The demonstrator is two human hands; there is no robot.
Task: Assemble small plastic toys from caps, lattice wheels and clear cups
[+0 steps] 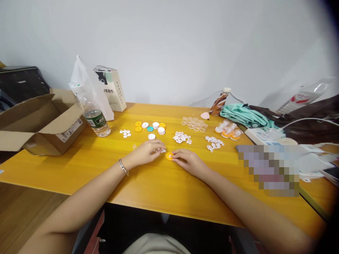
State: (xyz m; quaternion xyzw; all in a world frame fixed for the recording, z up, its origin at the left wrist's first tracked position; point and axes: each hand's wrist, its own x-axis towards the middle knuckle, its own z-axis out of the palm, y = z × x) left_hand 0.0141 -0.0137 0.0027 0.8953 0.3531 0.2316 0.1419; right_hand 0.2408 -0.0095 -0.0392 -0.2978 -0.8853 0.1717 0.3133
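Note:
Over the middle of the table, my right hand pinches the edge of a round orange plastic disc. My left hand, wearing a bracelet at the wrist, has its fingertips closed on a small white part just left of the disc. Beyond my hands lie orange, white and blue round caps. Small white pieces are grouped to the left. White openwork pieces lie in two clusters behind and to the right. Clear round cups stand farther back, near several assembled orange-and-clear items.
An open cardboard box, a water bottle and a paper bag stand at the left. At the right are a brown drink bottle, a folded green umbrella, a white power strip with cables and a pixelated area.

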